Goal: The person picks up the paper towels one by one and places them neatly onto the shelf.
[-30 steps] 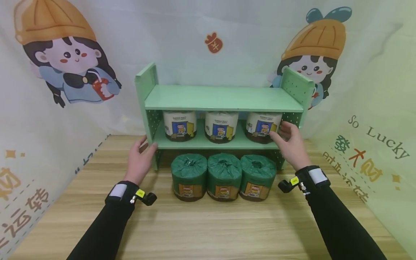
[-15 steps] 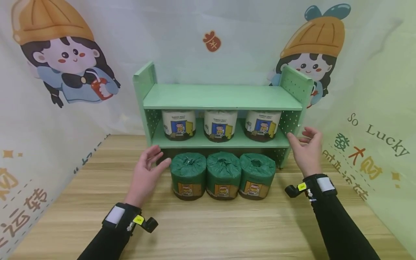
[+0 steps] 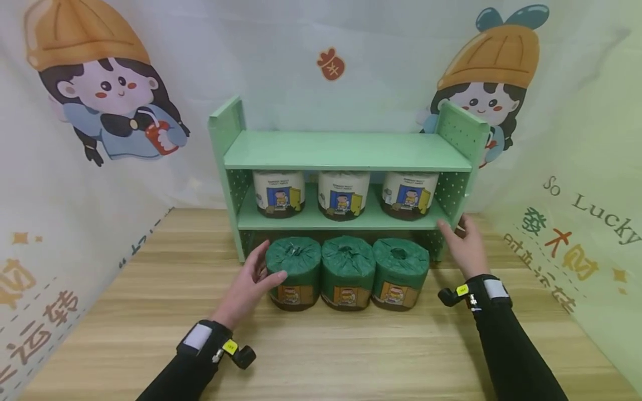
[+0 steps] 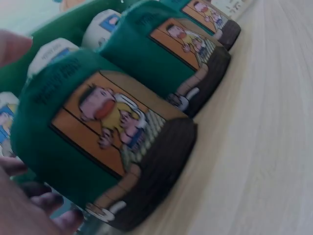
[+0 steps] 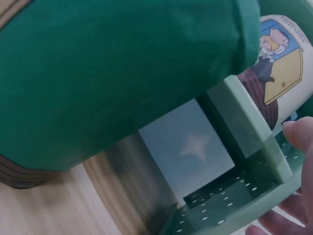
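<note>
In the head view, my left hand [image 3: 249, 289] is spread around the left side of the leftmost green toilet roll [image 3: 293, 267]. In the left wrist view its thumb stands off the wrapper and the fingertips lie close along the roll's side; contact is unclear. My right hand [image 3: 466, 248] holds the right side panel of the mint-green shelf [image 3: 346, 151], thumb on the inner side and fingers outside. Beside the left roll stand a middle green toilet roll [image 3: 348, 270] and a right green toilet roll [image 3: 399, 270], in a row before the shelf.
White toilet rolls [image 3: 343, 195] stand spaced along the shelf's middle tier. The shelf rests on a wood-grain table [image 3: 346, 356]. A printed cloth backdrop [image 3: 281, 61] rises behind and at both sides.
My left hand has left the shelf's left side and come down rightward to the left green roll. The right hand moved off the right white roll, outward, then back onto the side panel.
</note>
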A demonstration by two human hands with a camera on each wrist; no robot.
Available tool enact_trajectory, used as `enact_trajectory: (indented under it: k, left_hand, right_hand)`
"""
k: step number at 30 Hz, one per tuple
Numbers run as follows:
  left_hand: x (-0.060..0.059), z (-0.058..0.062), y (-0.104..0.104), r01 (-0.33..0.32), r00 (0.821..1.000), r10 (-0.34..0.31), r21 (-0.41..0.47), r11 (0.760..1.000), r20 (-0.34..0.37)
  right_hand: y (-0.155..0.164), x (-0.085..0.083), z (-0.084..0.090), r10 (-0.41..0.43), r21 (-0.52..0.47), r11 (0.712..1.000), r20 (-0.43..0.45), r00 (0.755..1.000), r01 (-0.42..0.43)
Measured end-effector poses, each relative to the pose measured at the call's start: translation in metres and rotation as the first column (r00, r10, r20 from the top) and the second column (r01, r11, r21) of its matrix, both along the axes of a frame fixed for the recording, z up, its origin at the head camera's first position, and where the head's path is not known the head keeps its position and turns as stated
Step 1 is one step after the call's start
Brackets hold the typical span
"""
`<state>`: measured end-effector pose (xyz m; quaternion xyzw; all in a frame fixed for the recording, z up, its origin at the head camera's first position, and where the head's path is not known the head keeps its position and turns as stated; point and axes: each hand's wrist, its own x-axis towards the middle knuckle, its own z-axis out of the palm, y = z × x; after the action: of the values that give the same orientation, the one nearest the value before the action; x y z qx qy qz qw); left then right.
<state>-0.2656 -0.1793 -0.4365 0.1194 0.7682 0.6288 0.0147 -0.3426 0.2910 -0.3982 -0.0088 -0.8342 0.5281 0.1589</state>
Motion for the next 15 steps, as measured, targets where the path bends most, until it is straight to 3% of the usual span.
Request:
enact_trajectory:
  k: [6, 11, 15]
  left_hand:
    - [-0.006, -0.009, 0.0, 0.072, 0.997, -0.072, 0.053, 0.996, 0.002]
    - [-0.009, -0.013, 0.0, 0.038, 0.999, -0.038, -0.011, 0.999, 0.018]
    - [-0.009, -0.015, 0.001, 0.014, 0.999, -0.012, -0.069, 0.997, 0.031]
  right_hand:
    - [0.0, -0.005, -0.004, -0.042, 0.04, 0.998, -0.026, 0.999, 0.043]
    - [-0.002, -0.006, -0.004, -0.146, 0.074, 0.987, 0.0, 0.989, 0.145]
    - [-0.001, -0.006, -0.004, -0.162, 0.104, 0.982, 0.009, 0.987, 0.16]
